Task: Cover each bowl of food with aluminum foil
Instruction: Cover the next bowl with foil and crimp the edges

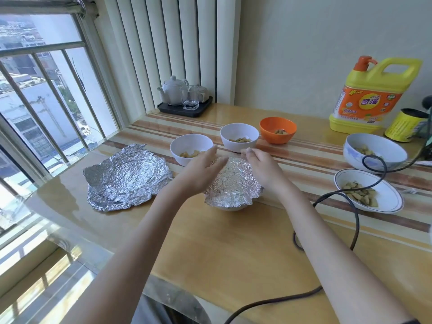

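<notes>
Left hand (203, 169): fingers spread flat on foil (233, 183) over bowl (230, 208).
Right hand (263, 168): pinching foil's far edge.
Spare foil sheets (126, 177): left on worktop (233, 242).

Crinkled shiny foil (233, 181); glossy wood-look table (233, 249); smooth orange plastic bowl (278, 130); glazed white teapot (172, 90).

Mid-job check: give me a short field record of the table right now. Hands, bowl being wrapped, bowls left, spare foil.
left hand: open, fingers straight, against the left side of the foil-covered bowl
right hand: fingers curled at the foil's far right edge, apparently pinching it
foil-covered bowl: white, top fully under crinkled foil
uncovered bowls: five with food: near white bowl, far white bowl, orange bowl, blue-patterned bowl, rimmed shallow bowl
spare foil sheets: loose pile, left of the covered bowl
black cable: runs across the table's right side
</notes>
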The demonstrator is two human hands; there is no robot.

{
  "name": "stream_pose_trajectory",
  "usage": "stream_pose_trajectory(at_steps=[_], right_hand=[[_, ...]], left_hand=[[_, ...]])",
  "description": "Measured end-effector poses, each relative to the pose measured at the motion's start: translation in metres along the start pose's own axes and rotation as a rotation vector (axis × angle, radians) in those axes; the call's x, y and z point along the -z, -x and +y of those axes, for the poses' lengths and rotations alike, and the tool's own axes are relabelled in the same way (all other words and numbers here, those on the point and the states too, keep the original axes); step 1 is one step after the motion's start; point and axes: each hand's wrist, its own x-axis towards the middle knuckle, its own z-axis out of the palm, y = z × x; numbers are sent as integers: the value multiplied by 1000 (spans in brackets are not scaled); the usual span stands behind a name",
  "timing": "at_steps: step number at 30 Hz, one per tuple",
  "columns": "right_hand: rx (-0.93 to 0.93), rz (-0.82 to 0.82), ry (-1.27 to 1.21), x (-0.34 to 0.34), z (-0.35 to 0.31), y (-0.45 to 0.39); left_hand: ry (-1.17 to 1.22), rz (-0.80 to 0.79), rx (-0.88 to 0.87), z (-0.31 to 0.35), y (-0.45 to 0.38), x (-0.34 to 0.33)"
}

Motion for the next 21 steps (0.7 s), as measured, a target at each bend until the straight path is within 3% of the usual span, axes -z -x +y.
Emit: stream_pose_trajectory(at_steps=[3, 6, 17, 21], right_hand=[[-31, 158, -68, 4, -1, 9], [-58, 172, -71, -3, -1, 19], [-155, 220, 27, -24, 12, 24], [-145, 197, 27, -22, 11, 25]], left_hand=[[24, 125, -65, -4, -1, 4], [51, 95, -107, -9, -8, -4], [407, -7, 123, -14, -13, -12], [429, 34, 149, -13, -10, -14]])
